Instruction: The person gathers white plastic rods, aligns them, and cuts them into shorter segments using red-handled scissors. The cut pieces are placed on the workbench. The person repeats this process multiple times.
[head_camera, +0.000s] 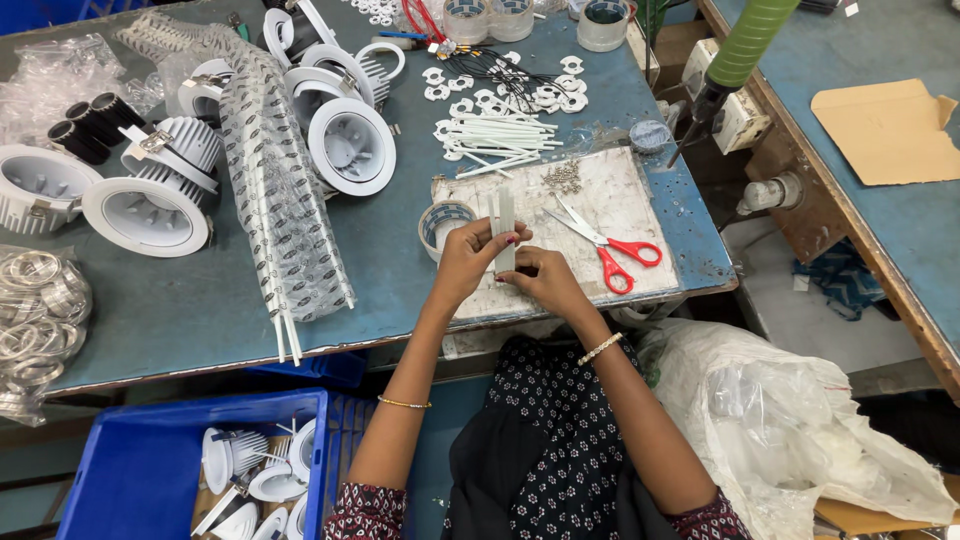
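Scissors (605, 247) lie on the board (620, 190), right of tape roll (443, 225).

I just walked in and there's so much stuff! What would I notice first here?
Probably the two hands in the middle: the left hand and right hand together hold a bundle of white strips upright over a worn board. Just right of them lie red scissors. On the left of the blue table sit big round white lamp housings.

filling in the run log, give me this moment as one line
left hand: holds white strips | right hand: pinches strips' lower end | scissors: lying on board, untouched | tape roll: beside left hand
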